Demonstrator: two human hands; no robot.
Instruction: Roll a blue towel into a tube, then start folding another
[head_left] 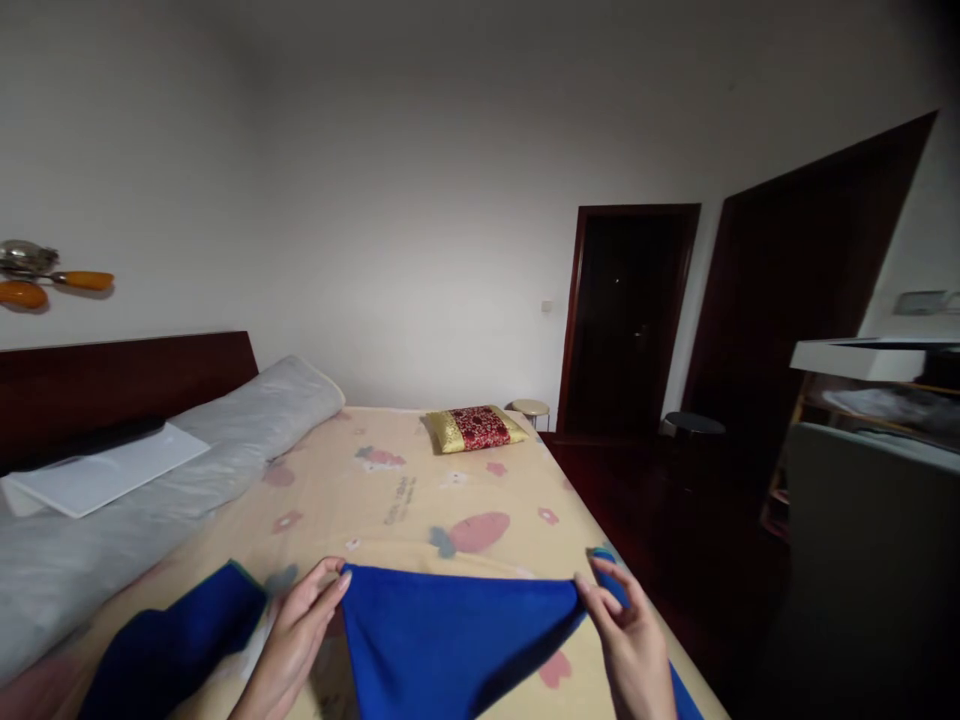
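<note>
A blue cloth (450, 630) is stretched between my two hands above the bed, its top edge nearly straight. My left hand (300, 630) pinches the upper left corner between thumb and fingers. At the other end, my right hand (626, 625) is closed on the edge, and a strip of blue shows behind its fingers. The lower part of the cloth runs out of the picture. Left of my left hand, another piece of blue fabric (180, 640) lies on the patterned bed sheet (420, 480); I cannot tell whether the two are joined.
A grey bolster (247, 430) runs along the dark headboard (127, 375), with a white flat item (112, 470) on it. A gold and red pillow (476, 428) lies at the bed's far edge. Two stools (531, 408) (694, 423) and a cluttered shelf (862, 360) stand beyond and to the right.
</note>
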